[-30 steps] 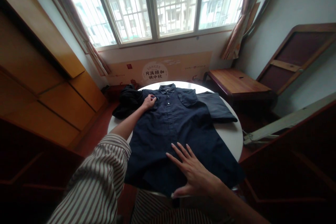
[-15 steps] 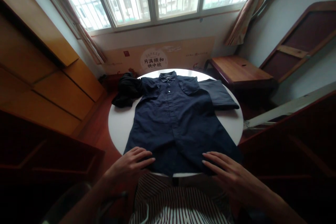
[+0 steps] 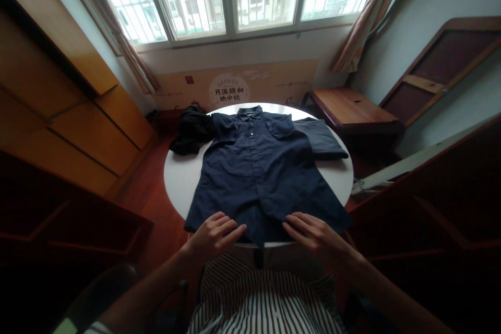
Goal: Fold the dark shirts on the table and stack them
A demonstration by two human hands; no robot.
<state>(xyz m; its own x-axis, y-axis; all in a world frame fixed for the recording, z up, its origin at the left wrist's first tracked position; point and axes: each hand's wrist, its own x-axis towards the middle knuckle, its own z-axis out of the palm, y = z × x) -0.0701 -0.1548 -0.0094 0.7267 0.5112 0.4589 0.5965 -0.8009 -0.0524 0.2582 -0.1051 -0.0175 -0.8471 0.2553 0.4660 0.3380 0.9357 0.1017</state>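
A dark blue button-up shirt (image 3: 258, 167) lies spread face up on a round white table (image 3: 179, 180), collar toward the window. My left hand (image 3: 215, 235) rests flat on the shirt's bottom hem at the left, fingers apart. My right hand (image 3: 313, 232) rests flat on the hem at the right, fingers spread. Neither hand grips the cloth.
A crumpled black garment (image 3: 191, 133) lies at the table's far left and a folded dark garment (image 3: 321, 138) at its far right. A low wooden table (image 3: 348, 109) stands to the right, wooden cabinets (image 3: 78, 130) to the left, and a printed cardboard panel (image 3: 235, 87) under the window.
My left hand came back from the shirt's collar area to the near hem. Both hands then slid inward along the hem toward each other. The view tilted down slightly.
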